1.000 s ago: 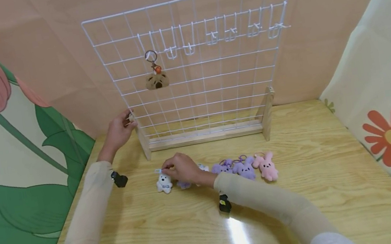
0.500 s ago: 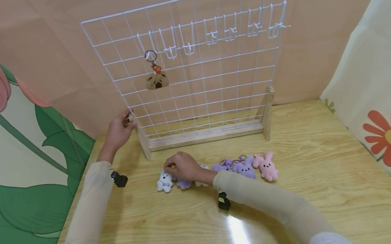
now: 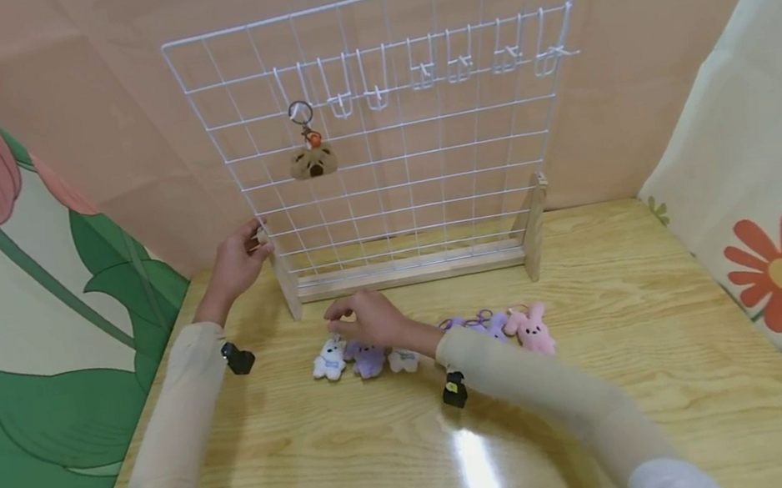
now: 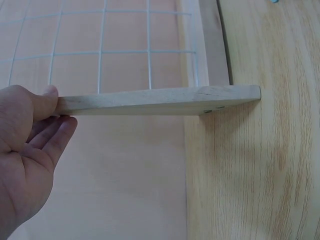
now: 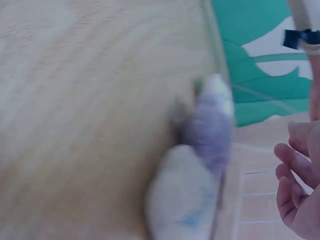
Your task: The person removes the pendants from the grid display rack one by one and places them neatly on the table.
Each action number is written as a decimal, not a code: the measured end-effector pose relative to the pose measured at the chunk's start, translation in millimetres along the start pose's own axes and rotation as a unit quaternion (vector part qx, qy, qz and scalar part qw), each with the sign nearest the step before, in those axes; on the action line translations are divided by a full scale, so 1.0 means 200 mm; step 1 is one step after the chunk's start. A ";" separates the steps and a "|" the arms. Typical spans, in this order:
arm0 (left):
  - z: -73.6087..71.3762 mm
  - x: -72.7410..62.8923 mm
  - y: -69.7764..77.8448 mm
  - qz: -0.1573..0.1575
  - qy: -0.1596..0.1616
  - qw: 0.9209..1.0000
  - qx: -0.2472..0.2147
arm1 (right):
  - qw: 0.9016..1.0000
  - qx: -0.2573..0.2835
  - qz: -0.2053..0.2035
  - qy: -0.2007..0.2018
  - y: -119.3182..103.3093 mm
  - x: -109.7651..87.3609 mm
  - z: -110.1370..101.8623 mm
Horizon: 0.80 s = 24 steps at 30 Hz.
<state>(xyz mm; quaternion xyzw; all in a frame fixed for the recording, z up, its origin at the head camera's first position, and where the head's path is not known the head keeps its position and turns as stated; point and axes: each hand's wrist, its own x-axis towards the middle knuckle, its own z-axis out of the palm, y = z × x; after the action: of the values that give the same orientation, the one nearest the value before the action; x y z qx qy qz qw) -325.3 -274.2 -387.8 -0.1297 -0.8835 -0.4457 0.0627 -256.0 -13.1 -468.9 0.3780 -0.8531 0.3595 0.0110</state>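
Note:
My left hand [image 3: 237,265] grips the top of the left wooden upright [image 4: 150,102] of a stand that holds a white wire grid [image 3: 403,137]. Thumb and fingers lie on opposite faces of that upright. Low over the table, my right hand [image 3: 370,320] pinches at the top of a white plush keychain [image 3: 329,362], which tilts toward the fingertips. Its ring is too small to make out between them. Beside it lie a purple plush keychain [image 3: 367,360] and another white plush keychain [image 3: 404,359]. The right wrist view is blurred, with curled fingers [image 5: 295,162] at its right edge.
Several white hooks [image 3: 378,96] hang along the grid's upper part. A brown bear-head keychain [image 3: 313,163] hangs from the leftmost one. Further right on the table lie purple plush keychains [image 3: 496,328], partly behind my sleeve, and a pink bunny keychain [image 3: 535,334].
My right hand has risen slightly and shifted away from me. The white plush keychain under it has tilted to the right. My left hand stays where it was on the upright.

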 end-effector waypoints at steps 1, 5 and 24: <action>0.00 0.00 0.00 0.000 0.000 1.000 -0.001 | 1.000 0.000 -0.001 0.001 -0.01 0.00 -0.03; 0.00 0.00 0.00 0.001 -0.002 1.000 -0.003 | 1.000 0.006 -0.014 0.023 -0.08 0.03 -0.15; 0.00 0.00 0.00 0.004 -0.005 1.000 0.005 | 0.986 0.034 -0.016 0.161 -0.32 0.19 -0.64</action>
<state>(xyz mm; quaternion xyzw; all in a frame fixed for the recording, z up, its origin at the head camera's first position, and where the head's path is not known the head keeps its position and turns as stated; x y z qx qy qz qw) -325.5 -274.5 -388.3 -0.1349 -0.8855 -0.4406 0.0604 -273.1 12.6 -324.8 0.3288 -0.8212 0.4444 0.1413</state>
